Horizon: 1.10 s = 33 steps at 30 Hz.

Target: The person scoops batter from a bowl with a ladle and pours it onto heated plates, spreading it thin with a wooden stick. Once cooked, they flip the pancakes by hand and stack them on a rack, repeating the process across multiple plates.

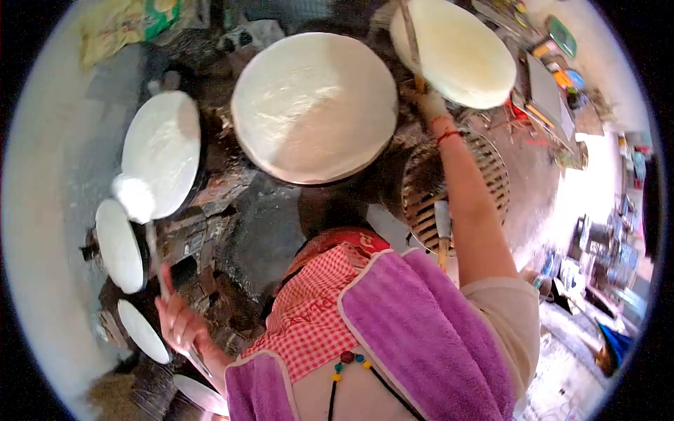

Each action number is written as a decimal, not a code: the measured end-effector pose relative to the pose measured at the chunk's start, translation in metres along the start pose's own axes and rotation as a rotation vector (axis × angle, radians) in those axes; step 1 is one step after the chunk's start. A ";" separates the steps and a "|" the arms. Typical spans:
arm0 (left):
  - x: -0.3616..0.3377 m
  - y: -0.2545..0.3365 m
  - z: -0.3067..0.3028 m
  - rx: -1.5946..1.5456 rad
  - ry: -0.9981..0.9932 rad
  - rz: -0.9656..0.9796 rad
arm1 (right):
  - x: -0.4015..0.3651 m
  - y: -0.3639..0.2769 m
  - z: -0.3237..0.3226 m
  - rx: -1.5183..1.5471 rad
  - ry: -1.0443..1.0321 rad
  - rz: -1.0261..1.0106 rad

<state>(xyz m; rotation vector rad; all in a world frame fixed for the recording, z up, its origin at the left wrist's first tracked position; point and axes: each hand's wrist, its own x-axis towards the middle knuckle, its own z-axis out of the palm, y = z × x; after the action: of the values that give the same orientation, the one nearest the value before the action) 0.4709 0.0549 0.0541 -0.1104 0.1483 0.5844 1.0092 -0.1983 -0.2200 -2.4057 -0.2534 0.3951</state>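
Observation:
My left hand is closed round the handle of a long tool, whose whitish round end lies over the edge of a white-covered round pan at the left. My right hand reaches forward, closed on a long wooden-handled tool beside a pale oval disc at the top right. Between my hands, a large round pan is covered by a smooth white layer.
Smaller white discs line the lower left. A slatted round rack sits under my right forearm, with a wooden-handled blade on it. At the right are boxes and tools; a yellow-green bag is at the top left.

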 end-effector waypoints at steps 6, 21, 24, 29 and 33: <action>-0.027 0.033 -0.033 -0.096 0.185 -0.058 | -0.014 -0.057 -0.010 -0.258 -0.022 -0.140; -0.075 0.081 -0.052 0.012 0.192 0.042 | -0.267 -0.135 0.169 0.328 -0.671 -0.188; -0.072 0.070 -0.046 -0.038 0.180 0.041 | -0.250 -0.211 0.167 0.326 -0.722 -0.328; -0.074 0.044 -0.035 -0.031 0.151 0.106 | -0.105 -0.186 0.104 0.495 -0.259 -0.383; -0.077 0.028 -0.032 0.028 0.156 0.135 | 0.026 -0.123 0.011 0.347 0.147 -0.067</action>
<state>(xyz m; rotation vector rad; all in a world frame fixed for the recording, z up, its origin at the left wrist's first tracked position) 0.3889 0.0315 0.0339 -0.1193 0.3176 0.7080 1.0206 -0.0924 -0.1530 -2.0672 -0.1822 0.2094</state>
